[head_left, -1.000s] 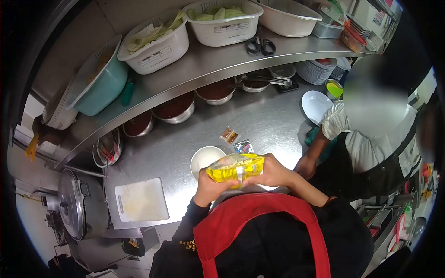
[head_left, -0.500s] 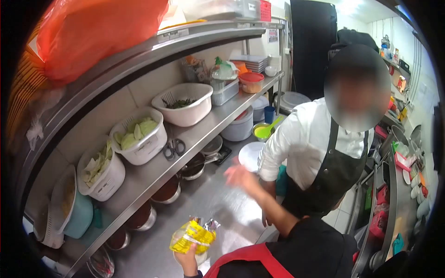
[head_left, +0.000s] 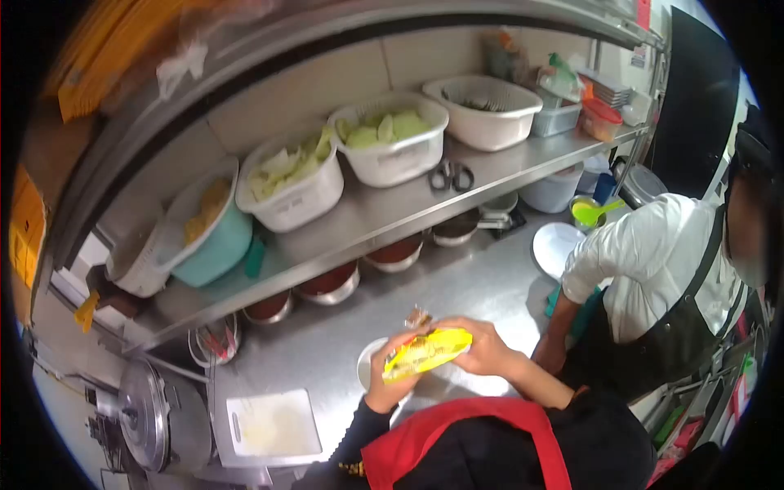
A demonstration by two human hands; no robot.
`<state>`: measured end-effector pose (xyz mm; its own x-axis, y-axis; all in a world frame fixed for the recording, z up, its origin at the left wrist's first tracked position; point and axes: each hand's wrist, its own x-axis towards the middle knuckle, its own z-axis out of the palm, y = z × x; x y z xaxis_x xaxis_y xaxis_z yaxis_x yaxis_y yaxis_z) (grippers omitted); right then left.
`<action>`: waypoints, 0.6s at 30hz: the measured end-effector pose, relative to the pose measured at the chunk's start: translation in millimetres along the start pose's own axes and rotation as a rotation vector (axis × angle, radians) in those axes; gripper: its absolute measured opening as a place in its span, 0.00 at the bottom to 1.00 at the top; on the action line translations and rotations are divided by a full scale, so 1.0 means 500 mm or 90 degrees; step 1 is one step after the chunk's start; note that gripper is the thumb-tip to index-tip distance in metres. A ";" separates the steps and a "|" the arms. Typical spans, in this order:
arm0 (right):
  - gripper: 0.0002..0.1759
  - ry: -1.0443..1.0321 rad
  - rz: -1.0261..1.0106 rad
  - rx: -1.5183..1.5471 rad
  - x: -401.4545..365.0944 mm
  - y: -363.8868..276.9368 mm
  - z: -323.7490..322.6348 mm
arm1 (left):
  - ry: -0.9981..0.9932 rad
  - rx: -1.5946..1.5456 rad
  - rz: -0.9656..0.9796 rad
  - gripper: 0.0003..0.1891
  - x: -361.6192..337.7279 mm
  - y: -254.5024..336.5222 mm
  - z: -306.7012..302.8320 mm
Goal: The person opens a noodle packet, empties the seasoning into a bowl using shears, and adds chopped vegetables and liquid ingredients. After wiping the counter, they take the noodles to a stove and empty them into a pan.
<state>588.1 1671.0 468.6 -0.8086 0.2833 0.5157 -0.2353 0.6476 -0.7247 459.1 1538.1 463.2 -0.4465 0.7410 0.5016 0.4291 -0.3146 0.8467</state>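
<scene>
A yellow printed packet (head_left: 426,354) is held up in front of my chest between both hands. My left hand (head_left: 385,385) grips its left end, with the fingers closed behind it. On the other end, my right hand (head_left: 488,349) is closed around the packet's edge. Just beyond the packet, a small brown, shiny wrapper piece (head_left: 419,317) shows. A white round dish (head_left: 367,364) lies below my left hand, partly hidden by it.
A white cutting board (head_left: 274,423) lies left on the steel counter, near a pressure cooker (head_left: 155,416). Metal bowls of dark red sauce (head_left: 329,282) stand under the shelf; tubs of cut vegetables (head_left: 388,131) and scissors (head_left: 451,175) are on it. A person in a dark apron (head_left: 674,327) stands right.
My right hand has come back from its reach toward the person and now grips the packet along with my left. The view has swung left, bringing the cutting board and pressure cooker into sight.
</scene>
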 end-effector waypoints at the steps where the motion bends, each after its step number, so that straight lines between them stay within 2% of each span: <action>1: 0.27 0.030 -0.031 0.006 -0.009 -0.003 0.012 | -0.001 0.024 0.000 0.22 -0.006 0.010 -0.003; 4: 0.26 0.129 -0.135 -0.006 0.009 -0.016 0.030 | 0.077 0.040 0.060 0.21 -0.023 0.018 0.009; 5: 0.26 0.145 -0.129 -0.013 0.010 -0.017 0.034 | 0.100 0.050 0.085 0.21 -0.018 0.020 0.013; 8: 0.26 0.178 -0.089 -0.045 -0.001 -0.027 0.051 | 0.099 0.009 0.027 0.21 -0.019 0.008 0.014; 9: 0.27 0.115 -0.028 0.002 -0.003 -0.029 0.043 | 0.098 -0.005 0.002 0.20 -0.025 0.006 0.013; 10: 0.27 0.054 0.034 0.049 -0.006 -0.029 0.027 | 0.062 -0.053 -0.096 0.18 -0.028 0.014 0.000; 11: 0.28 -0.005 0.100 0.096 -0.007 -0.035 0.013 | 0.034 -0.182 -0.211 0.19 -0.039 0.011 -0.014; 13: 0.28 -0.106 0.118 0.090 -0.012 -0.036 0.005 | 0.086 -0.314 -0.168 0.25 -0.051 0.000 -0.022; 15: 0.28 -0.180 0.103 0.149 -0.033 -0.018 0.009 | 0.017 -0.350 -0.143 0.30 -0.062 -0.024 -0.021; 18: 0.28 -0.269 0.185 0.327 -0.033 -0.013 -0.005 | -0.057 -0.430 -0.142 0.34 -0.071 -0.061 -0.018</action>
<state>604.4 1663.9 466.2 -0.9918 0.0283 0.1248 -0.1195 0.1440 -0.9823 454.9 1516.2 420.9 -0.3888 0.8667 0.3125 -0.2580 -0.4280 0.8662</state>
